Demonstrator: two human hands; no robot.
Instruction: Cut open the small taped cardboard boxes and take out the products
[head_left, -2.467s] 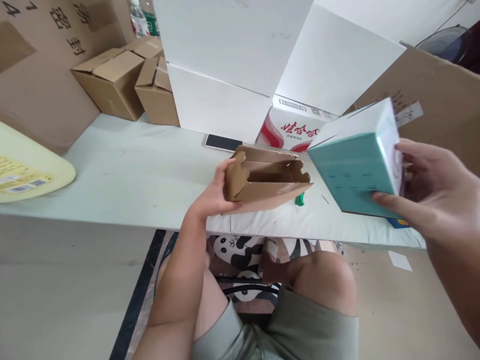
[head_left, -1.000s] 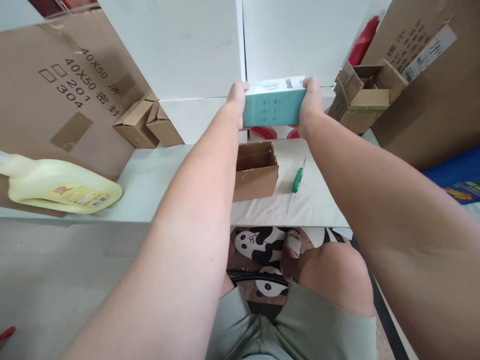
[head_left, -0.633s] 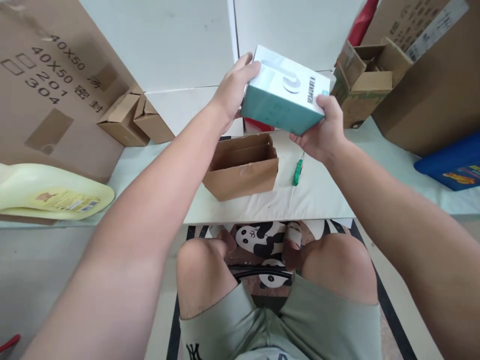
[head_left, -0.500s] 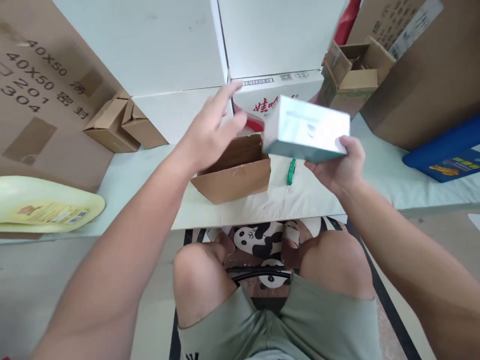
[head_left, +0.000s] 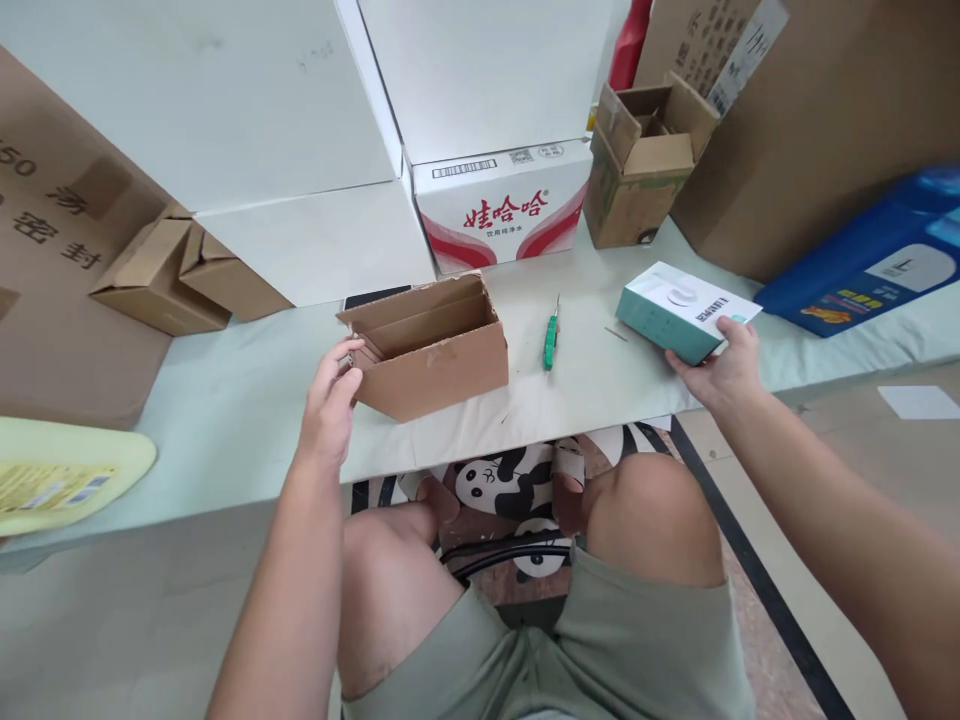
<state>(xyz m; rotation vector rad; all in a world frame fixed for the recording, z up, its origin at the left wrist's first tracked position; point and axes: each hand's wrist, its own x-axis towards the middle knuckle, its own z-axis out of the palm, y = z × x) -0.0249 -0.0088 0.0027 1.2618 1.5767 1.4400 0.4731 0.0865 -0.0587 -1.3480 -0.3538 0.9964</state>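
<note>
My left hand is closed on the left end of an open brown cardboard box, thumb outside and fingers at its rim. The box stands on the pale cloth-covered table, with inner cardboard walls showing. To the right, my right hand grips the near end of a white and teal product box with a printed top. Whether that box rests on the table I cannot tell. A green utility knife lies between the two boxes.
Behind stand a white carton with red print and a small open carton. A blue bottle lies at the right, a pale yellow bottle at the left. Two small brown boxes lean at the back left.
My left hand has come down from above the cardboard box onto its left end. My right hand has lowered the white and teal box and carried it to the right.
</note>
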